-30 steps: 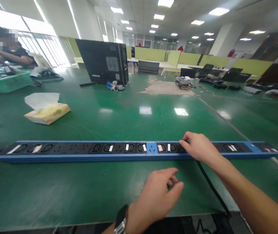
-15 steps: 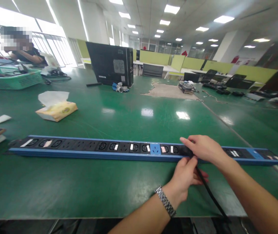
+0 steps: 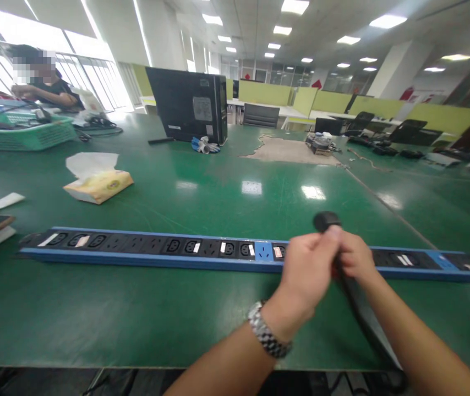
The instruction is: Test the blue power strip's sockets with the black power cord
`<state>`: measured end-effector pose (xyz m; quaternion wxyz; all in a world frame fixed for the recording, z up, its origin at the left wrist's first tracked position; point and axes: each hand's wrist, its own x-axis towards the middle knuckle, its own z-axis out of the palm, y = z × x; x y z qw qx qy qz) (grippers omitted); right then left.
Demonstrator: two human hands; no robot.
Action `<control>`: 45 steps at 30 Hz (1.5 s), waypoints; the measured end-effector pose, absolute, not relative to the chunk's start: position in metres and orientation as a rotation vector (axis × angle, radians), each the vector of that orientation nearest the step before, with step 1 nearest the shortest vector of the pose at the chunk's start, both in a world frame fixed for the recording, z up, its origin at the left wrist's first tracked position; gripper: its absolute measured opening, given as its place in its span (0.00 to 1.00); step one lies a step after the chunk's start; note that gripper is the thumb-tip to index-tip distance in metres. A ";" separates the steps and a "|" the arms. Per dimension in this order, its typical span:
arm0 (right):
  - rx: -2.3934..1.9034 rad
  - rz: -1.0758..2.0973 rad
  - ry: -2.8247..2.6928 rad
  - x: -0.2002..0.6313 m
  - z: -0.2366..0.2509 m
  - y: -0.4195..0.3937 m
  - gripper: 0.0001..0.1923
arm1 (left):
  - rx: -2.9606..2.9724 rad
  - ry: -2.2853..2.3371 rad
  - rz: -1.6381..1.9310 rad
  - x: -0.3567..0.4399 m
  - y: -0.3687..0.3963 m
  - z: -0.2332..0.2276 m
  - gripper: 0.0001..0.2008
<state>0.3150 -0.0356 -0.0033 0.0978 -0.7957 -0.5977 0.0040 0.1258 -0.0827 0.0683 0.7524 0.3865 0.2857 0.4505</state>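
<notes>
Right — both hands closed on the black plug [image 3: 326,221], left hand [image 3: 307,269] in front, right hand [image 3: 353,258] behind. Power strip [image 3: 156,250] lies just beyond my fingers [image 3: 313,247] — long axis left to right, cable [image 3: 367,319] trailing back towards me.

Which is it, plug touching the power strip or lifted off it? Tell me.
Apart. The head view shows the black plug raised above the power strip, gripped by the left hand and right hand, green table visible between.
</notes>
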 end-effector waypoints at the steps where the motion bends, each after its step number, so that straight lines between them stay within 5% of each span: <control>1: -2.377 0.020 -1.745 0.315 -0.002 -0.033 0.25 | 0.792 0.744 1.008 0.110 -0.078 0.061 0.27; 7: -2.434 0.067 -1.651 0.313 0.000 -0.029 0.27 | 0.764 1.203 0.907 0.051 -0.074 0.005 0.29; 20: -2.401 0.056 -1.591 0.313 -0.001 -0.031 0.26 | 1.082 1.385 0.974 0.064 -0.067 -0.008 0.27; 31: -2.399 0.029 -1.577 0.312 -0.001 -0.033 0.26 | 0.679 0.953 1.461 -0.010 -0.060 0.080 0.26; 45: -2.433 0.088 -1.562 0.310 0.002 -0.032 0.25 | 0.878 1.454 1.109 -0.044 -0.058 0.010 0.24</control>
